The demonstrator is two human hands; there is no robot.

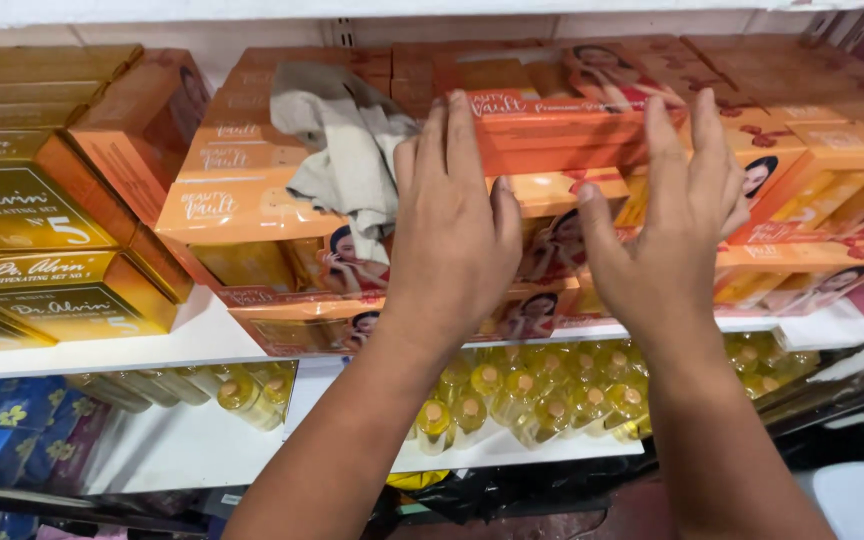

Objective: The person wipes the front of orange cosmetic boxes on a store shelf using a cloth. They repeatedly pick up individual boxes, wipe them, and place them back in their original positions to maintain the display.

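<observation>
Head cam looking down: both my hands are flat on the orange box [552, 125] topping the stack on the white shelf [202, 335]. It's a glossy orange carton with a woman's picture, long side running left to right, front facing me. Left hand [457, 230] and right hand [677, 215] are open, fingers spread, pressing not gripping. A grey rag [347, 150] lies just left.

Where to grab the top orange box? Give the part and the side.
Grip the top orange box by its two short ends, coming from the front. It lies flat and wide on the stack, long face outward, and the left hand and right hand already flank it; a cloth lies to its left.
</observation>
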